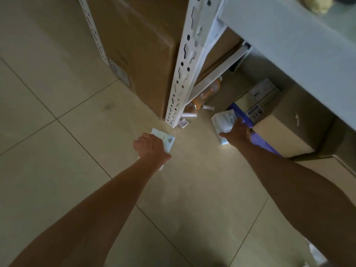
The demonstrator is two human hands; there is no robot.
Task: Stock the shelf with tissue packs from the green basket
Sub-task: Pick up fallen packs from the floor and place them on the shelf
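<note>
Left hand: the left hand [152, 146] is gripping a pale tissue pack [166, 140] from above, fingers wrapped over its near edge, above the tiled floor [57, 170] just in front of the white upright post [185, 62].
Right hand: the right hand [238, 132] is clasping a second tissue pack [224, 120], thumb spread to the left, reaching beneath the grey shelf board [289, 47].
Location of packs: both are in the hands, one on either side of the post; the green basket is not showing in this view.
Step in hand (judged): the packs are being carried toward the shelf for placing.
Technique: keeping each pack flat and lightly pinched should avoid crushing the soft wrap; the right arm needs to be passing clear of the blue-and-white box [252, 105] and the cardboard carton [283, 132].
Long axis, left pack: running from lower left to upper right, its far corner pointing toward the post foot.
Long axis, right pack: running roughly toward and away from the person, its far end pointing under the shelf.
Uncertain: printed faces are too blurred to read.
</note>
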